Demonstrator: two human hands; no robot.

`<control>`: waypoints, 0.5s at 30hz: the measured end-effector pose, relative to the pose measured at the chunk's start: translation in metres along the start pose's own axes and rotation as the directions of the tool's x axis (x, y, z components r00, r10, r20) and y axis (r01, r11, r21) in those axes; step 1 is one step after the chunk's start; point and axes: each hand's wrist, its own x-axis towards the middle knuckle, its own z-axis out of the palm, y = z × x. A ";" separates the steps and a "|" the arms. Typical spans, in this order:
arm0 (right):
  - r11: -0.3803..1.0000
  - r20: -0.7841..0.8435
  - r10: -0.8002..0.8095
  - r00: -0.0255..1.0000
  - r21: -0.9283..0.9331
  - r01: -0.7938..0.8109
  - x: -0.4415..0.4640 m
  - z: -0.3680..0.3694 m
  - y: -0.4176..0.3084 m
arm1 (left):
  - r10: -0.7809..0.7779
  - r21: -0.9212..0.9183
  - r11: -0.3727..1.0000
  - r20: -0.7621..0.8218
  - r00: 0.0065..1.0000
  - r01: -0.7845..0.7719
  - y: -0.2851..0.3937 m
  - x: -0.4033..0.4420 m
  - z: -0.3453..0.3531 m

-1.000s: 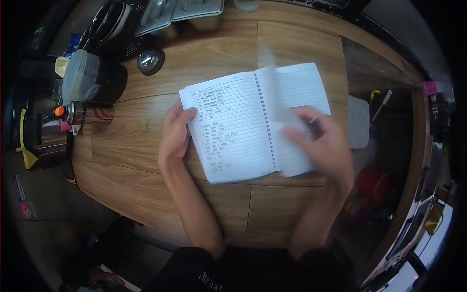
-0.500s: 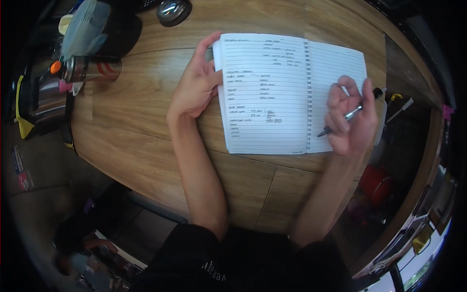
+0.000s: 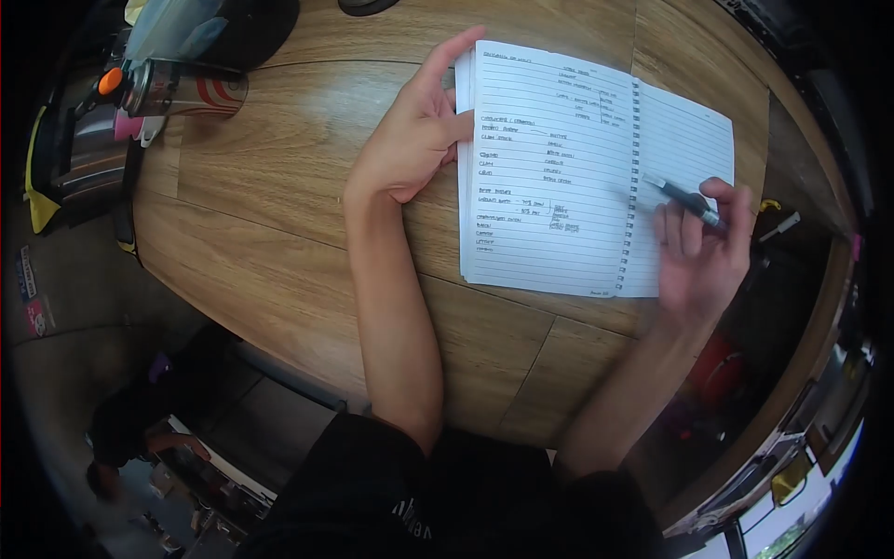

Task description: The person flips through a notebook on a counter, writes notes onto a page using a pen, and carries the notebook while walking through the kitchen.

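Observation:
An open spiral notebook (image 3: 545, 265) lies tilted on the wooden table, its ruled left page filled with handwritten lists. The right page is mostly bare, with a small mark near its top. My left hand (image 3: 410, 140) grips the notebook's left edge, thumb on the page side and the other fingers partly hidden by the pages. Over the lower right page, my right hand (image 3: 703, 256) holds a pen (image 3: 687, 200) between its fingers. The pen points up and left toward the spiral binding, its tip slightly blurred.
A can with red stripes (image 3: 207, 90) stands at the table's (image 3: 270, 186) upper left, beside a translucent container (image 3: 172, 33) and an orange-tipped item (image 3: 110, 81). Another person (image 3: 130, 424) is at lower left. Below the table's right edge sits a red object (image 3: 715, 368).
The pen has swung in my right hand from pointing down-left to pointing up-left. The notebook and both hands appear farther right as the view shifts. My left hand keeps its grip.

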 end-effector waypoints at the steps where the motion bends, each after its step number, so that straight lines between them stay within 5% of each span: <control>1: 1.000 0.001 0.001 1.000 -0.001 -0.001 0.000 0.003 0.002 | 0.001 -0.001 1.000 -0.001 1.000 -0.001 0.000 0.000 0.000; 3: 0.936 -0.231 -0.189 0.954 -0.336 0.104 0.001 0.014 0.010 | 0.011 -0.040 0.999 0.026 1.000 -0.009 0.000 0.001 0.000; 4: 0.936 -0.234 -0.193 0.953 -0.336 0.107 0.005 0.024 0.018 | 0.010 -0.038 0.999 0.031 0.999 -0.009 0.000 0.001 -0.001; 6: 0.726 -0.340 -0.454 0.824 -0.677 0.120 0.018 0.042 0.031 | -0.036 -0.022 0.999 0.019 0.999 0.037 -0.001 -0.001 -0.004; 7: 0.573 -0.230 -0.492 0.840 -0.812 0.114 0.017 0.033 0.037 | -0.036 -0.022 0.999 0.021 0.999 0.037 -0.001 0.000 -0.002; 8: 0.571 -0.230 -0.493 0.839 -0.813 0.113 0.016 0.033 0.041 | -0.059 -0.060 0.997 -0.013 0.998 0.058 -0.001 0.000 0.000; 10: 0.114 0.046 -0.457 0.888 -0.987 0.110 0.017 0.039 0.050 | -0.077 -0.099 0.992 -0.042 0.996 0.073 0.001 0.000 0.002; 11: 0.156 0.021 -0.417 0.908 -0.983 0.094 0.016 0.038 0.057 | -0.074 -0.111 0.991 -0.032 0.997 0.070 0.002 -0.001 0.002; 15: -0.201 0.162 -0.332 0.929 -0.975 0.098 0.016 0.045 0.058 | 0.082 -0.142 0.987 0.002 0.997 -0.081 0.005 -0.002 0.012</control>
